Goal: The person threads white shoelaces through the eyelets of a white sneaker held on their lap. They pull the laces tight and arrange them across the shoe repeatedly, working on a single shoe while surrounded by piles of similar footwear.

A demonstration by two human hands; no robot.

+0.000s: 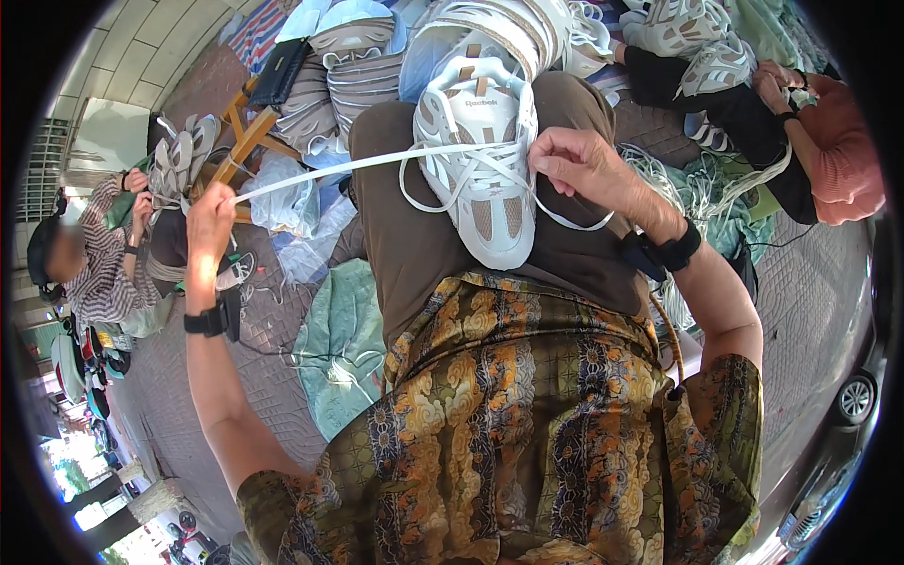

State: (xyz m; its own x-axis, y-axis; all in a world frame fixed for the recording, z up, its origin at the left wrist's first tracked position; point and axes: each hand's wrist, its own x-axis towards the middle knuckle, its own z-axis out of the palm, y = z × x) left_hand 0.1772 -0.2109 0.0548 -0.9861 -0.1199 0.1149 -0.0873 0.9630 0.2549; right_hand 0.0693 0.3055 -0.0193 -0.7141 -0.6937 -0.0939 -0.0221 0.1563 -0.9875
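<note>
Caution: uneven tension from the left hand, which pinches the taut, flat white shoelace, could skew the lacing or tip the sneaker. Right hand: fingers curled; lace contact cannot be told. The sneaker, between both hands, is white with taupe mesh, toe nearest the person.

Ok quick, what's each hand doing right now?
Left hand: closed, holding white lace.
Right hand: curled beside the shoe; can't tell if it holds anything.
</note>
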